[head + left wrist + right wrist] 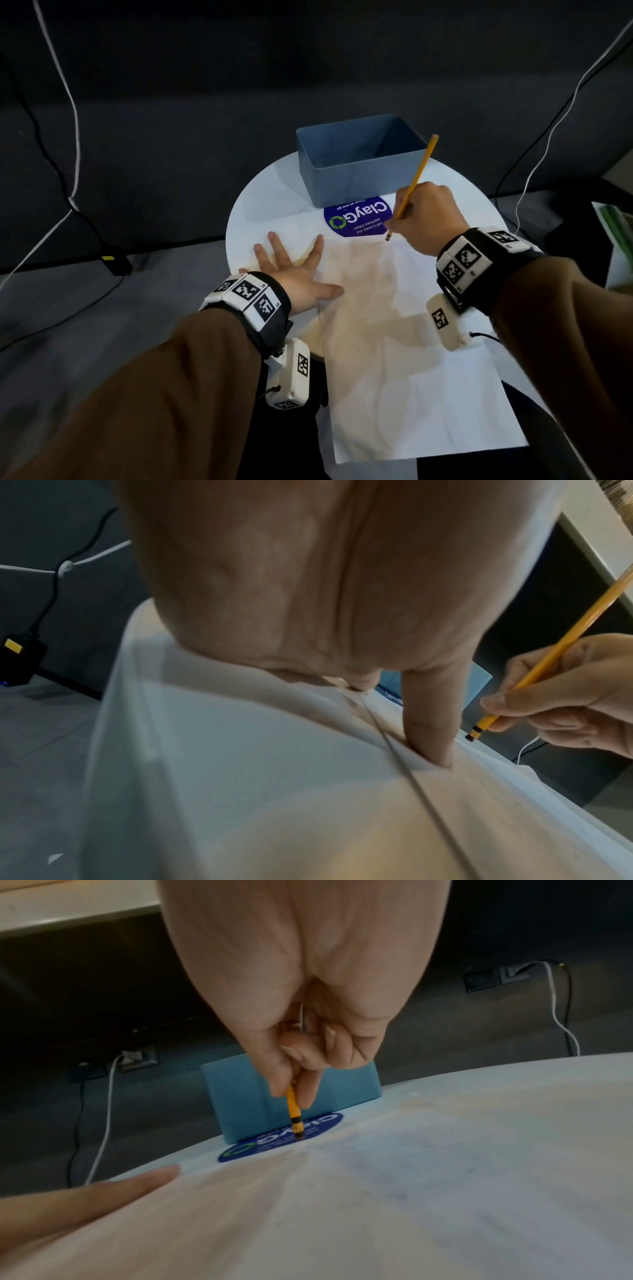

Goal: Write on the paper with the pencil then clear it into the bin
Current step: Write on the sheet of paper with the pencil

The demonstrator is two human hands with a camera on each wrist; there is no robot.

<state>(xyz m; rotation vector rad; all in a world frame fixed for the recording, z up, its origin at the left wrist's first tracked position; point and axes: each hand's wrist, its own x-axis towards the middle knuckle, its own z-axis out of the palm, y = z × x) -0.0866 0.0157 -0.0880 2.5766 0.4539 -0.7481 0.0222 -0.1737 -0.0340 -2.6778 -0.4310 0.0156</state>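
The right hand (426, 219) pinches the pencil (412, 186) low down, its dark end on the top edge of the paper (394, 359) by the sticker (358, 217) — the bin (359, 161) stands just behind. The left hand (294, 270) lies flat with fingers spread on the paper's left edge. Only the left wrist view shows the thumb (431, 723) pressing down on the sheet.

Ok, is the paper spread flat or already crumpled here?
Spread flat: the paper lies open on the table, the left hand pressing its edge, though faintly creased.
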